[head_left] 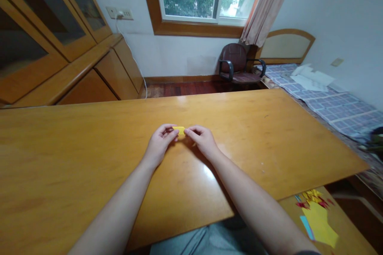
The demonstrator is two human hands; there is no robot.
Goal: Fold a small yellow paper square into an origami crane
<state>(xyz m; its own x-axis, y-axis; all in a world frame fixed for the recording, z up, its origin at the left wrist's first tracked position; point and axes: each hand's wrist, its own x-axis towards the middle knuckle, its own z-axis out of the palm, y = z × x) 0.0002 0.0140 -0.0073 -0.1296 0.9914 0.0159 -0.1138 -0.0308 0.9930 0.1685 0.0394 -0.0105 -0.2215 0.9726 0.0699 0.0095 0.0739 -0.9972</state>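
A small folded piece of yellow paper (180,130) is pinched between both my hands just above the wooden table (89,155), near its middle. My left hand (160,142) grips the paper's left end with thumb and fingertips pressed together. My right hand (202,138) pinches the right end the same way. Both forearms reach in from the near edge of the table.
A low stool or side surface (326,223) at the lower right carries yellow sheets and several small red and yellow folded pieces. Wooden cabinets (60,48) line the left wall. An office chair (237,63) stands under the window, and a bed (329,99) lies at the right.
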